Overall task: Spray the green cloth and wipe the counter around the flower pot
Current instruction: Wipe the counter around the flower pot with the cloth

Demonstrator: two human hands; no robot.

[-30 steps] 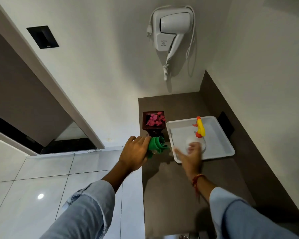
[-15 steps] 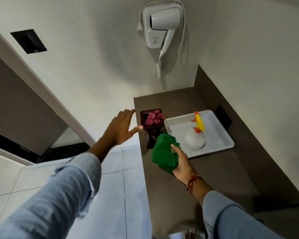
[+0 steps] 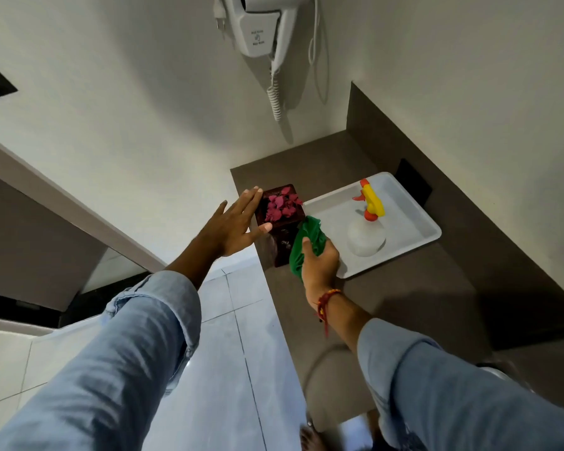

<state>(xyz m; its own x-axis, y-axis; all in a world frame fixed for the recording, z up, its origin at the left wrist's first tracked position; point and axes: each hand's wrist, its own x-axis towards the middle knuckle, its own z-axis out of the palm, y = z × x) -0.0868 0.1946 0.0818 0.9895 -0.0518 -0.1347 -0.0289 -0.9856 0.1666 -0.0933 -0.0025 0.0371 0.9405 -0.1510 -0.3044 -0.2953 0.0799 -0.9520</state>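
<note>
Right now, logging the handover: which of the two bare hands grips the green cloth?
The right hand, with the red wrist thread, grips the green cloth; the left hand is open, empty.

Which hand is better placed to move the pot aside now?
Left. The left hand is open right beside the pot, thumb near its rim. The right hand is busy gripping the cloth.

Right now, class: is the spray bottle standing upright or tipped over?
Upright: the spray bottle stands on its round base in the white tray, nozzle on top.
</note>
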